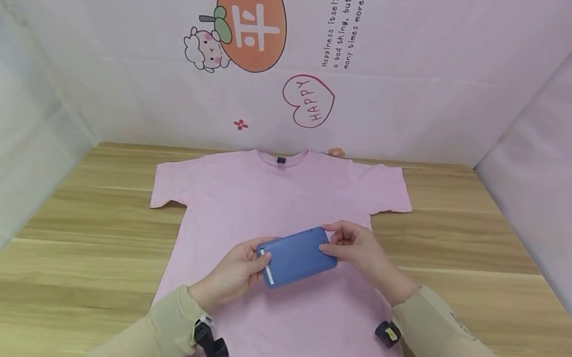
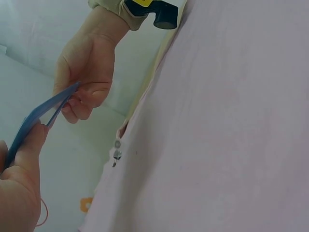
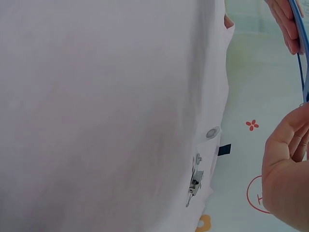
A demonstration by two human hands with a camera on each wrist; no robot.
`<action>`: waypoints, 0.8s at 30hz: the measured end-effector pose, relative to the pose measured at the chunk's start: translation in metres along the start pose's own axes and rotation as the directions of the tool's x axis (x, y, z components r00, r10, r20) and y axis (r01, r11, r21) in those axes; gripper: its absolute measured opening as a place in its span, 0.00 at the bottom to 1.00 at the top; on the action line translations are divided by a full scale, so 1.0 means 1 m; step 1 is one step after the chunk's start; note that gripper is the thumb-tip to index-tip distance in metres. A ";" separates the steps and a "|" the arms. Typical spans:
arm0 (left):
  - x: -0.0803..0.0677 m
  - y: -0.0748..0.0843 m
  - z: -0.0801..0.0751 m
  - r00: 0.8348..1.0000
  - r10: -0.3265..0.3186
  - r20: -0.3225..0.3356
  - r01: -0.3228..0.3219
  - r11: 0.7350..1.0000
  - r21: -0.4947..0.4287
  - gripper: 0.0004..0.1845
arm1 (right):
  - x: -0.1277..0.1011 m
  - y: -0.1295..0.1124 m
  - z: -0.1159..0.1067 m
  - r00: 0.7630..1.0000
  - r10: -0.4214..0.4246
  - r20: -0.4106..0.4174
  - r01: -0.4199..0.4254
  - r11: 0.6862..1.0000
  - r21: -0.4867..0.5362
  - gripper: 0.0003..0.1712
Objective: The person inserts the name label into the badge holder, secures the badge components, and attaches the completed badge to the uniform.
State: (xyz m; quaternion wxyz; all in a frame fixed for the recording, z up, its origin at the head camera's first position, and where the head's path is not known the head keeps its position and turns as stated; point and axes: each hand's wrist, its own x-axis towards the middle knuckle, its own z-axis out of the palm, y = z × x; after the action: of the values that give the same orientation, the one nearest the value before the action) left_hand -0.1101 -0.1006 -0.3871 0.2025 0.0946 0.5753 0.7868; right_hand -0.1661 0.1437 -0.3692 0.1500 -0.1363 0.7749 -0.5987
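On the wooden table [image 1: 477, 246], a pink T-shirt [image 1: 282, 203]; both hands grip a blue case [image 1: 298, 257].

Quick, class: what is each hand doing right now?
Left hand: grips one end of the blue folding board.
Right hand: pinches the board's other end.

Pink T-shirt [image 1: 260, 199] lies flat on wooden desk [image 1: 88, 222], neck toward back wall, sleeves spread L & R; small dark label at collar [image 1: 281, 160]. Back wall [image 1: 424, 50] pale pink w/ stickers: orange fruit w/ white character [image 1: 251, 22], bunny [image 1: 202, 50] just beside it, red "HAPPY" heart [image 1: 307, 102] lower R, small red flower [image 1: 241, 125], orange flower [image 1: 336, 151] at desk edge. Black text lines [image 1: 348, 13] top centre. Side walls L & R, pale.
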 end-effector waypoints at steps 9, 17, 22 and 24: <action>0.002 -0.002 0.002 1.000 -0.005 0.000 0.005 1.000 0.014 0.23 | -0.001 0.000 0.000 1.000 -0.012 0.018 0.012 1.000 -0.002 0.25; 0.002 -0.002 0.002 1.000 0.003 0.027 -0.003 1.000 0.013 0.23 | -0.001 0.002 0.000 0.999 -0.019 0.027 0.019 1.000 0.016 0.25; 0.003 -0.003 0.002 1.000 0.010 0.027 -0.010 1.000 0.005 0.23 | -0.001 0.003 0.001 1.000 -0.014 0.015 0.013 1.000 0.011 0.25; 0.003 -0.004 0.001 1.000 0.010 0.026 -0.010 1.000 0.009 0.24 | 0.000 0.004 0.003 1.000 -0.014 0.005 0.014 1.000 0.003 0.26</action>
State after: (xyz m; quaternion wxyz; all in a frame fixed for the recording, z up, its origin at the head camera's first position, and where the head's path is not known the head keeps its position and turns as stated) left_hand -0.1117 -0.0969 -0.3906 0.2056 0.1085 0.5759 0.7838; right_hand -0.1647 0.1423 -0.3732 0.1482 -0.1429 0.7725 -0.6007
